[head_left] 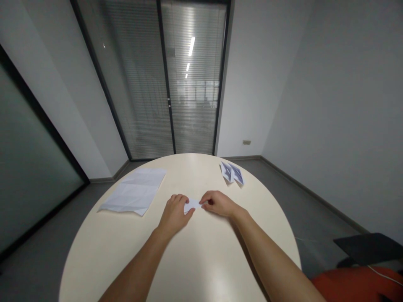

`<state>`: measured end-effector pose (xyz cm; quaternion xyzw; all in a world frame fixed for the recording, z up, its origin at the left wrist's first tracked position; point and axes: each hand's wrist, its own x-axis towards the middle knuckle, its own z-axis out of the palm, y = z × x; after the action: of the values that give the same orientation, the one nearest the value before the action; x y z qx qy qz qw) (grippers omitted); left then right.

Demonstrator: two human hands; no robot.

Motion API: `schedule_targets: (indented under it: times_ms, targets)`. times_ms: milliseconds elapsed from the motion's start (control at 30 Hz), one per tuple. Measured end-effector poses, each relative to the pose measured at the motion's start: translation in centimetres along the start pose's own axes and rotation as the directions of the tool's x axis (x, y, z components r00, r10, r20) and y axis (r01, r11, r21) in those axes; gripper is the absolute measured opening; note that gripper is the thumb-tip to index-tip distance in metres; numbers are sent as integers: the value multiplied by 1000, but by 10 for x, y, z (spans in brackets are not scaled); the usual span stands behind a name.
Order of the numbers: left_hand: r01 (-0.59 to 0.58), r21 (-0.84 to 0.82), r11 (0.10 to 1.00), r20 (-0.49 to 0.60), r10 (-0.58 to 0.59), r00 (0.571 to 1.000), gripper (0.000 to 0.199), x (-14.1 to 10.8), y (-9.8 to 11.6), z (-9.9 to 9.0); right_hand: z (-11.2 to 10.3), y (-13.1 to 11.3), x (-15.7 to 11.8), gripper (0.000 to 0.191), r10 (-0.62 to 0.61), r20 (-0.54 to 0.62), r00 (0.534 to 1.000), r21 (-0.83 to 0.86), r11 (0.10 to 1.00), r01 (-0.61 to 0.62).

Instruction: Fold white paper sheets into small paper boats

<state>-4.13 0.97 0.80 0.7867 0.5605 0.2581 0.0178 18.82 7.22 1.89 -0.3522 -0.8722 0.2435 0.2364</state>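
Note:
A small piece of white paper point(191, 205) lies between my hands at the middle of the round table point(189, 260). My left hand point(175, 212) grips its left side, thumb at the lower edge and fingers at the upper. At its right end, my right hand point(217, 202) pinches the tip between thumb and index finger. A large creased white sheet point(135, 191) lies flat to the left. Beyond my right hand, two folded paper pieces with dark printed patterns point(227, 172) point(237, 174) stand partly raised near the far right edge.
A red seat point(355, 285) and a black flat object point(368, 247) with a thin cable are at the lower right, beside the table. Behind the table are a glass door with blinds point(195, 113) and pale walls.

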Motion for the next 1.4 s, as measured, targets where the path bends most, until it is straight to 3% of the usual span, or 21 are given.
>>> schedule_targets:
  times_ms: [533,1100,1400]
  targets:
    - [51,66,996,-3,-51,999,20,-1,8,-6,4,-4,0,19,-23,-61,998,-86,996,18]
    - [199,147,969,-16,-199,980,27,0,13,-9,7,-7,2,20,-37,-95,995,-95,995,28]
    - [250,7,968,-35,-250,968,24,0,12,-8,7,-8,3,20,-41,-140,989,-19,999,39]
